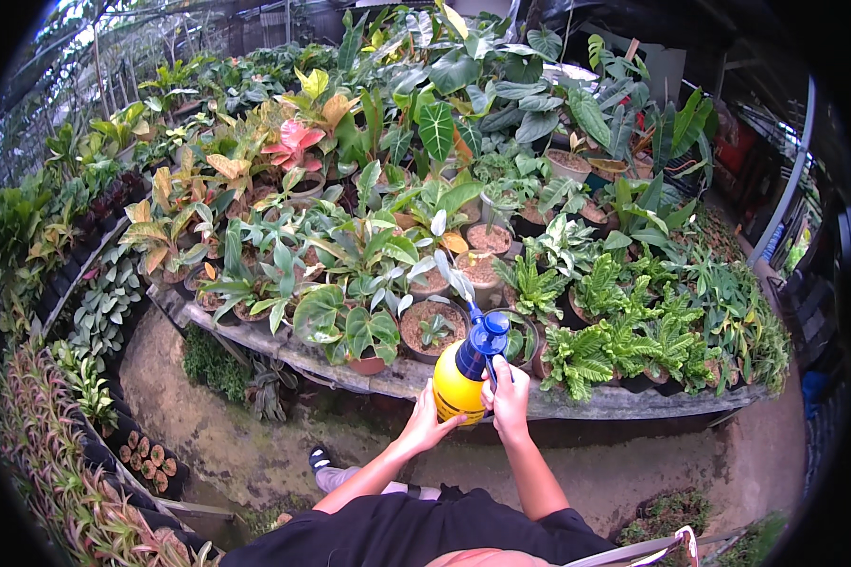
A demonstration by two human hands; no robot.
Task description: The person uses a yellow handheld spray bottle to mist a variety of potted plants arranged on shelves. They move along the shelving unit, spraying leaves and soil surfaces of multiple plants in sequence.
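Note:
A yellow pressure spray bottle (458, 383) with a blue pump head is held up in front of me, its nozzle turned toward the potted plants. My right hand (508, 397) is closed round the blue handle at the bottle's right side. Against the lower left side of the yellow tank, my left hand (424, 427) supports it from below. Just beyond the bottle stands a round pot (435, 331) of brown growing medium with a small plant in it. Pale whitish leaves (456, 276) rise near the nozzle.
A long bench (596, 404) runs across, crowded with potted foliage. Green ruffled plants (615, 321) fill its right side; a pink-red leaved plant (293, 144) is farther back. More planted rows (57, 444) line the left. Concrete floor (213, 392) lies below, with low greenery (671, 515) at lower right.

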